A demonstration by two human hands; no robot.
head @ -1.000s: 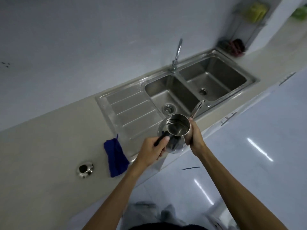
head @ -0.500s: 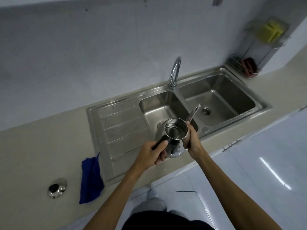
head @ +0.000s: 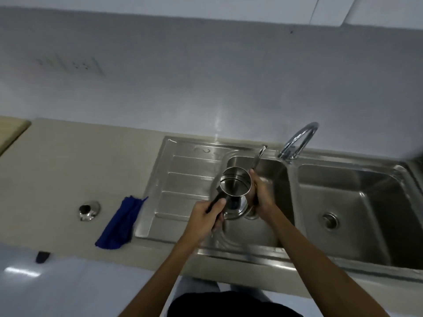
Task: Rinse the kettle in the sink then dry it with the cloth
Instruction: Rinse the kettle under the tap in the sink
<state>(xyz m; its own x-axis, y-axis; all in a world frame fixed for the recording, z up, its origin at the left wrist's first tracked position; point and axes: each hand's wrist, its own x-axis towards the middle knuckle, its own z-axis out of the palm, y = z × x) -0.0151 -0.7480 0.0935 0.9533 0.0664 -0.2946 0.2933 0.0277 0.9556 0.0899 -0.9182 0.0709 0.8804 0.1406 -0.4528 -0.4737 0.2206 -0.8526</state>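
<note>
On the left, the tan table [head: 68, 161] has one shiny round lid [head: 89, 210] with a dark knob lying on it. Just to the right of it lies one blue cloth [head: 121, 223], all crumpled. Its top corner reaches the edge of the sink [head: 183, 156]. The lid and the cloth are near each other but do not touch.

There is one metal sink, and it has three parts: a flat part with ridges on the left, then two bowls. Each bowl has a round drain, so that makes two (the left one is mostly hidden behind the kettle and a hand). The drain [head: 329, 220] in the right bowl is easy to see.

The one kettle [head: 233, 191] is held up over the left bowl. Its top is open and the inside looks shiny. I cannot tell if there is water in it. The left hand [head: 206, 216] has its fingers curled tight round the kettle's black handle. The right hand [head: 261, 195] is wrapped round the kettle's right side, and a thin metal bar [head: 259, 156] sticks up above its fingers.

One curved tap [head: 297, 143] stands at the back, between the two bowls.
</note>
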